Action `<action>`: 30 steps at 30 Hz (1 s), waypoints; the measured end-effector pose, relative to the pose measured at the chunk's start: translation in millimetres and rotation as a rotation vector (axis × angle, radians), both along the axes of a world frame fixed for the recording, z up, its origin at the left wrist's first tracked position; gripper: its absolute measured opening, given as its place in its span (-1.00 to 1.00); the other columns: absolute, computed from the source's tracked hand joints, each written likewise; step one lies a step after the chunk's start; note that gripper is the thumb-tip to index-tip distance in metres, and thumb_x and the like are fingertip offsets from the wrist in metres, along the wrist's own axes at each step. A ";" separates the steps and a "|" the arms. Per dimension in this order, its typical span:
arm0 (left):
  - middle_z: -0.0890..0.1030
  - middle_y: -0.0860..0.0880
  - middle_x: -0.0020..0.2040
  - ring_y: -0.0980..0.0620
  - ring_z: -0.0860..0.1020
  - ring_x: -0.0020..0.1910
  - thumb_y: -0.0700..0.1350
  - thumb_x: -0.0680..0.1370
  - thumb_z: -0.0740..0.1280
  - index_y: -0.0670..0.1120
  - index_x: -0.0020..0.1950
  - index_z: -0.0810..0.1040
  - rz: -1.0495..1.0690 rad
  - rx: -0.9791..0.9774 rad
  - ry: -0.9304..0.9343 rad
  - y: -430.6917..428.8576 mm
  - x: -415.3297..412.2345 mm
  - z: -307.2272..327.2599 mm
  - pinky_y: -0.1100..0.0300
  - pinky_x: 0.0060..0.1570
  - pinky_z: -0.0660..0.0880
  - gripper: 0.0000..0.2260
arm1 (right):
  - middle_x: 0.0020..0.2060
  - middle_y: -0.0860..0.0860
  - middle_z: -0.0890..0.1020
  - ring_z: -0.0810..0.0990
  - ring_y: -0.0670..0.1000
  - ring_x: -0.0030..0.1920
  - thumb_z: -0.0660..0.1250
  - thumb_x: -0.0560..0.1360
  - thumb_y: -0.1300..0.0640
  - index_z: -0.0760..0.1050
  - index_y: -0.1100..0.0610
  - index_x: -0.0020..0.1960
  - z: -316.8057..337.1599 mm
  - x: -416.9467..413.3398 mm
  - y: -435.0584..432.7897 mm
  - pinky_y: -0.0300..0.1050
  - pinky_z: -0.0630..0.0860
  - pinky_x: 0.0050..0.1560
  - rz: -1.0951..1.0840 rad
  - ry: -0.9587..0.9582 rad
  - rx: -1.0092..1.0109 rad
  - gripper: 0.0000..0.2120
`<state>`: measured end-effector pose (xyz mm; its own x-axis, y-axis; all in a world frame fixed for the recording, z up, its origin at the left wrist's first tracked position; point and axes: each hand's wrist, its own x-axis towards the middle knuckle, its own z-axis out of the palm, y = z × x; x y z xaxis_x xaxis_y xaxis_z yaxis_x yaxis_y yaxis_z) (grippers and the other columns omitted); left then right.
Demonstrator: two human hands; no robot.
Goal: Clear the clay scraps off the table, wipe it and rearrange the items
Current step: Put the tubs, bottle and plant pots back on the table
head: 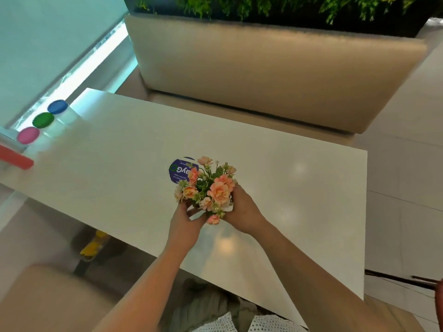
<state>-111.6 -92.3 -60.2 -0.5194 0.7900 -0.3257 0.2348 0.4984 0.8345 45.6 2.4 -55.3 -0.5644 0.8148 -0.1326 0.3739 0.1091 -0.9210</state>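
Grips flower arrangement (208, 188) from both sides, left hand (185, 219) and right hand (242, 209) curled round its base, at the middle of the glossy white table (107, 152); judged a steadying hold for repositioning. Soft peach petals, thin green stems; pot hidden, material not discernible. Flat round purple label (178, 172) just behind. Three round-lidded tubs (43, 120) grouped at far-left edge.
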 end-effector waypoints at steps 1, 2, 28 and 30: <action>0.57 0.11 0.35 0.12 0.59 0.19 -0.04 0.52 0.53 0.08 0.47 0.40 0.016 0.002 -0.002 -1.0 -1.8 0.1 0.02 0.18 0.57 -0.43 | 0.18 -0.27 0.49 0.46 -0.28 0.15 0.62 0.39 0.07 0.40 -0.01 0.41 1.1 -3.1 1.0 -0.62 0.33 0.02 0.016 0.000 -0.004 -0.32; 0.58 0.11 0.35 0.11 0.59 0.19 -0.06 0.52 0.53 0.08 0.47 0.40 0.029 0.002 -0.005 -2.8 -3.7 -0.6 0.00 0.19 0.57 -0.43 | 0.20 -0.25 0.47 0.45 -0.26 0.17 0.62 0.39 0.06 0.37 0.01 0.45 2.3 -5.6 1.2 -0.62 0.32 0.02 0.026 -0.003 -0.008 -0.28; 0.51 0.37 0.12 0.54 0.53 -0.08 -0.15 0.53 0.52 0.19 0.31 0.40 -0.139 -0.048 -0.049 53.2 -220.5 -14.5 0.60 -0.24 0.42 -0.52 | 0.14 -0.22 0.53 0.52 -0.16 0.09 0.64 0.36 0.12 0.41 0.05 0.43 -17.1 -206.3 35.4 -0.63 0.32 -0.07 -0.153 -0.143 -0.021 -0.28; 0.54 0.35 0.15 0.55 0.54 -0.07 -0.13 0.52 0.53 0.20 0.32 0.41 -0.189 -0.043 -0.060 63.7 -223.6 -16.3 0.57 -0.22 0.44 -0.51 | 0.17 -0.19 0.54 0.50 -0.16 0.07 0.64 0.35 0.12 0.38 0.05 0.46 -18.5 -205.1 39.8 -0.63 0.33 -0.09 -0.196 -0.160 -0.025 -0.24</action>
